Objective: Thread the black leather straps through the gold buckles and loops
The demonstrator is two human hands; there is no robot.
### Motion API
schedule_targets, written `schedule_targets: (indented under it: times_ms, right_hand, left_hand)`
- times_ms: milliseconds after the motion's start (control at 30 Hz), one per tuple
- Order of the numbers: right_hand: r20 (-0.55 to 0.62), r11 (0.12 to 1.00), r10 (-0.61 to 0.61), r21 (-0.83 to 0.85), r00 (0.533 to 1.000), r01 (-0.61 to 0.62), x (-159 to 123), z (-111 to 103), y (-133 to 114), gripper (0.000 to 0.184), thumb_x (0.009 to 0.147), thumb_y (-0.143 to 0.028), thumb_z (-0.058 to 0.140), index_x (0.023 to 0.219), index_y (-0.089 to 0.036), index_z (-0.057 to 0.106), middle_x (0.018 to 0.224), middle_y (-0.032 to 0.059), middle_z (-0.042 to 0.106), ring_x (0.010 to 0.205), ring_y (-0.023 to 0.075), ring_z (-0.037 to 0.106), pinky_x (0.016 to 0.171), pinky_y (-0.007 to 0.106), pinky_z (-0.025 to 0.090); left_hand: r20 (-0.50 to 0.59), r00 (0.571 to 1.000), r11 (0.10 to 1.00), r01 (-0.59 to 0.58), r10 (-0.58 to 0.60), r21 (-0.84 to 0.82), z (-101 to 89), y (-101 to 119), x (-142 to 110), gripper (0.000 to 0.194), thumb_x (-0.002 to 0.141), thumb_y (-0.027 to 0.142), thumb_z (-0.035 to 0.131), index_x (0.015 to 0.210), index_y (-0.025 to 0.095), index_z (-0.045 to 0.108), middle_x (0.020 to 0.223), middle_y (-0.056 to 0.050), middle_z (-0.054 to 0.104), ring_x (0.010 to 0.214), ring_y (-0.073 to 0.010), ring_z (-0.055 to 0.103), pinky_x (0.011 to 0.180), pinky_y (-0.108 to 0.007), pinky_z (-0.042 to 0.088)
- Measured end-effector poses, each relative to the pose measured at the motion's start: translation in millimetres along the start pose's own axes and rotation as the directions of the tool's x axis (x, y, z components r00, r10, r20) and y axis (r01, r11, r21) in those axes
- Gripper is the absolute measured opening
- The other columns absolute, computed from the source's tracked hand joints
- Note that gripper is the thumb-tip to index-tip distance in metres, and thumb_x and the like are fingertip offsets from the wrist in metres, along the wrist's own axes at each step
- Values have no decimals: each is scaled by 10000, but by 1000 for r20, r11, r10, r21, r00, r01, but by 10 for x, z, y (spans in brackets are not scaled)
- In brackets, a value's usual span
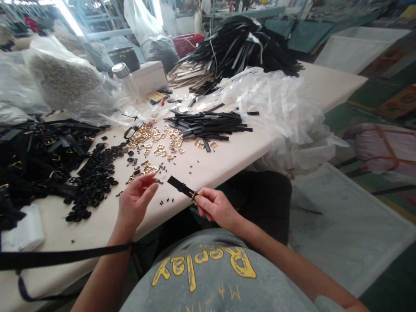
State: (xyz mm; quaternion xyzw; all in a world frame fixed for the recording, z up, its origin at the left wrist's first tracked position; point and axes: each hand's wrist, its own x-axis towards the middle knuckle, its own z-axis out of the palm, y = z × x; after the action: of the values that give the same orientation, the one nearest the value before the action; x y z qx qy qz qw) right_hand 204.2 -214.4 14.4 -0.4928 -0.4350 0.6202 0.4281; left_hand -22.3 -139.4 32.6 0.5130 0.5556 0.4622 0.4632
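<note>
Nearest: one black strap (173,182) is being worked on. A gold-toned buckle (193,196) is already mounted and a dark loop (182,187) is seated on the band, so this piece is judged mostly assembled. Whether the fold behind the buckle is secured can't be told; that end is covered by fingers.

Strap position: held above the table edge, pinched at the buckle end between thumb and fingers of the right hand (216,203). Its free end is pointed up and away, toward the left hand (136,197), no contact. Left thumb and fingertips are held apart over the table (224,164); nothing is seen gripped.

Just beyond: tiny black pieces (167,200) are scattered, unused. To the left, black loops (87,182) are heaped, and past them buckled straps (52,147) are piled; judged done or part-done, stage not readable.

Further out: loose gold-toned buckles (143,135) are spread, none mounted. Behind and right of them, plain black strips (211,123) are stacked, no hardware seen.

Farthest: a large bundle of black strips (234,47) is left at the back. Plenty of stock is judged unprocessed.
</note>
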Motion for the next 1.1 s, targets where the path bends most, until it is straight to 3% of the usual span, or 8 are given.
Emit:
schedule_targets:
  times_ms: [67, 133, 300, 533, 967, 1100]
  right_hand:
    - [7, 1000, 2, -29, 1000, -2, -20, 20, -12, 280, 863, -418, 568, 734, -171, 544, 534, -63, 534, 369, 37, 373, 377, 164, 272]
    - [17, 998, 9, -63, 1000, -8, -43, 41, -14, 263, 864, -404, 572, 740, -173, 548, 535, -63, 532, 379, 42, 381, 380, 165, 284]
    - [29, 992, 25, -128, 999, -21, -93, 70, 14, 222, 877, -361, 566, 755, -176, 564, 554, -57, 540, 400, 49, 393, 387, 168, 305]
    - [53, 983, -7, -182, 999, 17, -116, 71, 32, 221, 894, -319, 548, 727, -174, 556, 564, -46, 549, 425, 53, 408, 430, 176, 323]
    - [82, 959, -31, -280, 996, 53, -161, 85, -35, 216, 878, -276, 536, 692, -169, 558, 553, -45, 531, 481, 71, 415, 482, 189, 333]
    - [97, 949, -39, -309, 995, 67, -181, 96, -35, 217, 866, -268, 537, 677, -163, 556, 560, -45, 502, 512, 76, 401, 487, 195, 317]
  left_hand:
    - [142, 989, 995, 46, -32, -94, 150, -16, -173, 330, 736, 336, 758, 1028, 187, 724, 867, -49, 707, 735, -163, 627, 669, -256, 491]
    - [200, 978, 981, 92, -57, -170, 269, -43, -292, 278, 745, 338, 750, 963, 168, 727, 759, -33, 698, 646, -140, 605, 631, -247, 483]
    - [172, 970, 936, 213, -169, -279, 381, -67, -394, 185, 684, 297, 797, 766, 152, 716, 632, 1, 661, 560, -100, 558, 575, -211, 454]
    - [287, 925, 922, 316, -248, -222, 348, -97, -491, 333, 651, 273, 839, 953, 166, 746, 725, -16, 718, 609, -106, 589, 604, -205, 475]
    - [94, 950, 876, 311, -298, -368, 406, -181, -681, 318, 659, 287, 821, 949, 178, 746, 700, 1, 697, 603, -94, 591, 612, -199, 483]
    - [155, 947, 901, 317, -282, -296, 382, -211, -742, 350, 642, 263, 840, 968, 183, 744, 692, 10, 681, 615, -96, 580, 613, -194, 479]
